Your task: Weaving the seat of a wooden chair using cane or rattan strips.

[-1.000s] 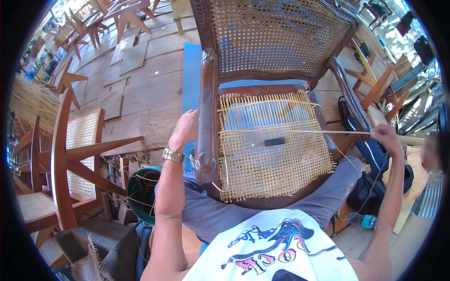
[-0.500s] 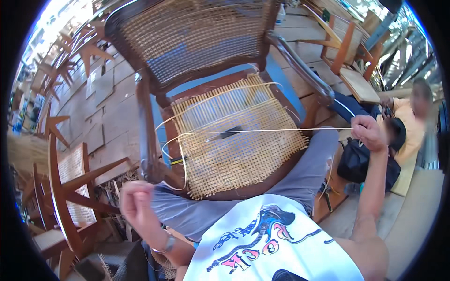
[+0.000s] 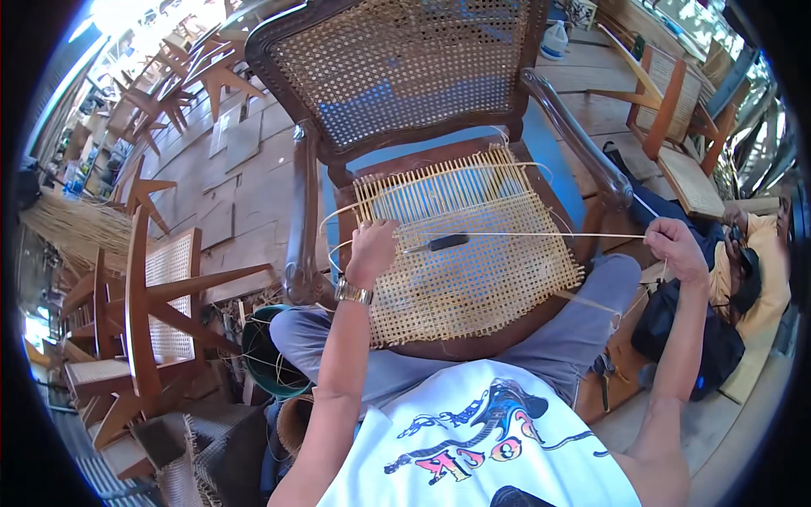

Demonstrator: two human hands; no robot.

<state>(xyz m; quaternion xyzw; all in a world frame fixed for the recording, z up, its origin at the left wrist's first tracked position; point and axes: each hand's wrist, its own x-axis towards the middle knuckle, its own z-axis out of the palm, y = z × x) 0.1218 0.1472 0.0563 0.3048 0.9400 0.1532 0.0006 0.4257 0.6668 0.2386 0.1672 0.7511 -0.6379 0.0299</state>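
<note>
A dark carved wooden armchair [image 3: 300,228] with a perforated cane back faces me, its loose yellow woven cane seat panel [image 3: 473,287] lying over my lap side. My left hand [image 3: 374,245] is on the panel's left part, fingers bent against the weave; what they grip is hidden. My right hand [image 3: 674,249], out beyond the seat's right edge, pinches a thin pale cane strand [image 3: 591,235] that runs taut across the weave toward my left hand. A tool with a black handle and thin metal tip [image 3: 448,242] lies on the panel. Loose strands loop at both sides.
Wooden chairs [image 3: 156,321] stand at left, beside straw bundles [image 3: 76,220] and a green bucket [image 3: 258,346]. Another chair [image 3: 667,101] and a white jug [image 3: 554,40] are behind at right. A person in yellow [image 3: 752,321] sits close at my right, near a black bag [image 3: 655,329].
My left hand has come from outside the chair's left arm, dipped low, then moved up onto the woven panel. My right hand keeps the strand stretched rightward. The view has shifted.
</note>
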